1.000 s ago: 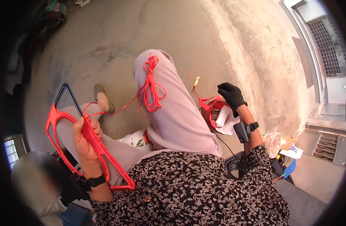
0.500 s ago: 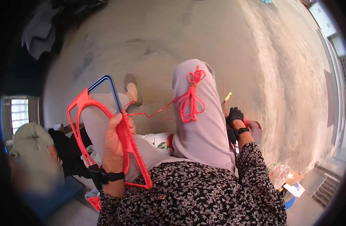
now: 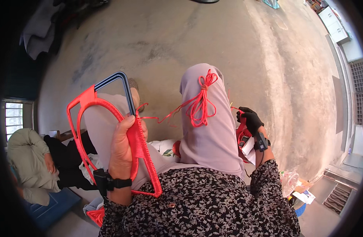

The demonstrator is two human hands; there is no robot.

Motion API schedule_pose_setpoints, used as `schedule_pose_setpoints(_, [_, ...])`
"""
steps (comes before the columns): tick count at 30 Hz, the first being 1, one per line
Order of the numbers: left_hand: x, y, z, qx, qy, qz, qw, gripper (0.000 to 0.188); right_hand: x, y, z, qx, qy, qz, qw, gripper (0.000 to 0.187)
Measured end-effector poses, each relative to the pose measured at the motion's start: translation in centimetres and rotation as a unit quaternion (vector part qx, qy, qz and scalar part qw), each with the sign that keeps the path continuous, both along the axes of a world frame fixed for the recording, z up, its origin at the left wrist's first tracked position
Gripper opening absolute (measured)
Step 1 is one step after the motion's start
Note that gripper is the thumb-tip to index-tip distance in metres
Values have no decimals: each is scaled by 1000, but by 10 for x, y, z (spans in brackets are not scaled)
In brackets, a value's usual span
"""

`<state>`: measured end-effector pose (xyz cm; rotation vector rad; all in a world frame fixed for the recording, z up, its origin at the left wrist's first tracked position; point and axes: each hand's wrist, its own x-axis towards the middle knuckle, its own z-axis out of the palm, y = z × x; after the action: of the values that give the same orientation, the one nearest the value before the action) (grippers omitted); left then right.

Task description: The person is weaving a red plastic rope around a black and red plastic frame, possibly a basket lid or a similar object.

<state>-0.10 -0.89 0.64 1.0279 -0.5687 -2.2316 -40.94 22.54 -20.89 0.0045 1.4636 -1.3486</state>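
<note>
My left hand point(image 3: 124, 140) is wrapped around one side of a frame point(image 3: 153, 173) bound in red cord, with an inner curved bar. One upper corner is bare dark blue tubing point(image 3: 125, 81). From the frame beside my fingers, a loose red cord point(image 3: 165, 117) runs to a tied bundle of red cord point(image 3: 203, 104) on my right thigh. My right hand point(image 3: 251, 120), in a black glove, is closed beside that thigh. A thin red piece with a yellowish end shows at its fingertips; what it grips is not clear.
Red material and a white box point(image 3: 249, 150) lie below my right hand. At the left another person point(image 3: 31, 158) sits near a blue surface point(image 3: 55, 207). A clear plastic bag point(image 3: 288, 181) and papers are at the lower right. A white cabinet point(image 3: 333, 23) stands far right.
My right hand has lifted and drawn back from low beside the thigh, its fingers now closed. The yellow tool beside it is mostly out of sight. The frame has shifted slightly.
</note>
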Motion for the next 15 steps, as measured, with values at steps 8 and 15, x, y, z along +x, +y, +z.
schedule_pose_setpoints(8, [-9, 2, 0, -18, -29, -18, 999, 19, 6, -16, 106, -56, 193, 38, 979, 59])
schedule_pose_setpoints(15, [-9, -1, -2, -11, 19, -24, 999, 11, 21, -53, 147, -64, 398, 87, 911, 62])
